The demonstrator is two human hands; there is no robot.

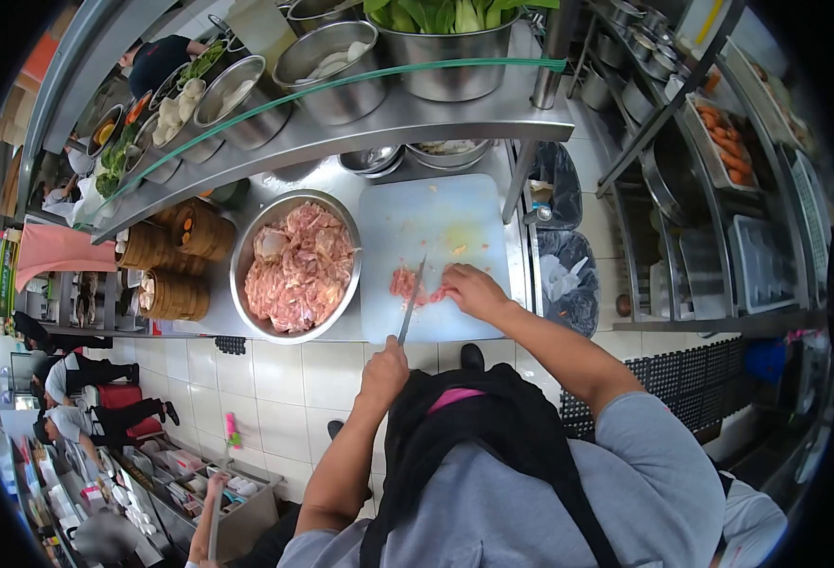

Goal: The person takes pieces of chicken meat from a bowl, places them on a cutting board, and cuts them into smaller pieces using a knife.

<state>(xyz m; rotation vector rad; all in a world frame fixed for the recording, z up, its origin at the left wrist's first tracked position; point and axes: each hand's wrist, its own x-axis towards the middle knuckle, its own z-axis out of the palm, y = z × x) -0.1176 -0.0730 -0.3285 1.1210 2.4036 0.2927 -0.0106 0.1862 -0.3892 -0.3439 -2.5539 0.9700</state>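
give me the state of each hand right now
Left hand: closed on the knife.
Right hand: fingers at the meat, grip can't be told.

Bowl (237,270) glossy metal; cutting board (479,213) smooth, matt plastic; knife (414,303) blade metal; steamers (176,295) wood; apron (479,417) matt cloth.

Left hand (384,374): one, bare, closed in a grip, knuckles forward; left forearm (343,462) bare, angled forward and inward. Right hand (475,292): one, bare, set farther forward, fingers bent and pointing inward toward the left; right forearm (564,348) bare, reaching diagonally forward from a bent elbow.
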